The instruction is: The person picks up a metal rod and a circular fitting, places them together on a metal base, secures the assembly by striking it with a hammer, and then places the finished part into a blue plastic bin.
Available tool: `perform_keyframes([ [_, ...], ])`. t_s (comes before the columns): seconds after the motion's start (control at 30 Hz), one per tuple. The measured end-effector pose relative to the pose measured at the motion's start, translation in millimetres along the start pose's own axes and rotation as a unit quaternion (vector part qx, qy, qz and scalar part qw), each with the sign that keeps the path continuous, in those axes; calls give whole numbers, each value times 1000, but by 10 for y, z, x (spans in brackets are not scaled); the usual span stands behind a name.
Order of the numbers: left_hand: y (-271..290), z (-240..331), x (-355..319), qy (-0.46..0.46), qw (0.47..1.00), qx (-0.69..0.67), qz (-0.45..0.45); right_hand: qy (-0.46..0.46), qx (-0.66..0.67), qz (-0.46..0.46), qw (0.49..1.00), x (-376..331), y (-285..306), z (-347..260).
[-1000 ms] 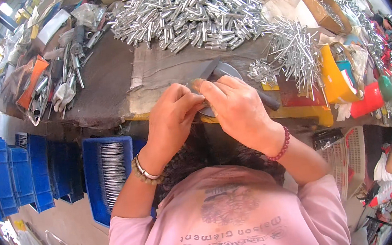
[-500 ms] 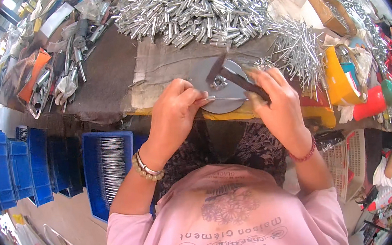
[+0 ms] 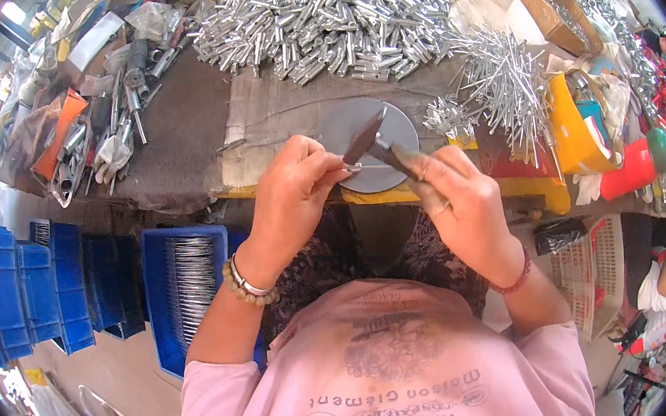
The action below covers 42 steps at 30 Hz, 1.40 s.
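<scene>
My left hand is closed, thumb and fingers pinching a thin metal rod at its left end. The rod lies level over the near part of a round grey metal disc at the bench's front edge. In my right hand is a hammer, gripped by its dark handle. Its head is over the disc, right by my left fingertips and the rod's left end. Whether the head touches the rod cannot be made out. The rod's far right end is partly hidden by the hammer and hand.
Behind the disc lies a big heap of short metal tubes. Thin metal rods and small metal parts are piled to the right, near a yellow container. A blue bin of metal rods stands lower left.
The hammer has swung down and left, its head now beside my left fingertips. My right hand has shifted lower and left the rod's right end. My left hand stays nearly in place.
</scene>
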<state>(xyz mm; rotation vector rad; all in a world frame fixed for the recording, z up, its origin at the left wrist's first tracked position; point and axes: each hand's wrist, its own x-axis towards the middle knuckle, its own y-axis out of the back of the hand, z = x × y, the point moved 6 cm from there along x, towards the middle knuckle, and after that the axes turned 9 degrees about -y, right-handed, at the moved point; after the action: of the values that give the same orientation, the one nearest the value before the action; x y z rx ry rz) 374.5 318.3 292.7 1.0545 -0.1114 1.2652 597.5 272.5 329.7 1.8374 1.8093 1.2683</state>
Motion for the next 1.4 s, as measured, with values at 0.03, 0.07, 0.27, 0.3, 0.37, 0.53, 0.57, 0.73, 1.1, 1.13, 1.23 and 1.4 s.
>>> perform_keyframes([
  [0.03,-4,7,3,-2,1000,7,0,1,0,0,1000,60,3,11],
  [0.07,-5,15,4,-3,1000,13,0,-11,4,5,1000,132,17,35],
  [0.27,39,19,-35,12,1000,-19,-3,84,-181,49,979,218,-29,21],
  [0.3,43,11,-60,15,1000,-18,-1,65,-164,15,984,160,-52,-42],
  [0.37,21,-6,-104,33,998,-46,-5,29,-150,-14,988,14,-133,-109],
  [0.53,45,126,-202,12,997,-9,71,-48,-64,-61,995,-155,-187,-106],
  [0.57,73,196,-250,-3,993,17,118,-124,17,-128,984,-181,-247,-58],
  [0.73,-120,174,-588,267,930,-224,118,-320,299,-272,857,-406,-553,43],
  [1.1,-242,166,-771,327,846,-386,170,-286,308,-284,862,-537,-797,-117],
  [1.13,-234,136,-781,322,857,-366,170,-266,286,-273,879,-537,-830,-110],
  [1.23,-118,8,-850,297,836,-404,222,-294,317,-286,855,-490,-877,-218],
  [1.4,593,-448,-1558,334,856,-246,311,-299,310,-291,854,-543,-940,68],
])
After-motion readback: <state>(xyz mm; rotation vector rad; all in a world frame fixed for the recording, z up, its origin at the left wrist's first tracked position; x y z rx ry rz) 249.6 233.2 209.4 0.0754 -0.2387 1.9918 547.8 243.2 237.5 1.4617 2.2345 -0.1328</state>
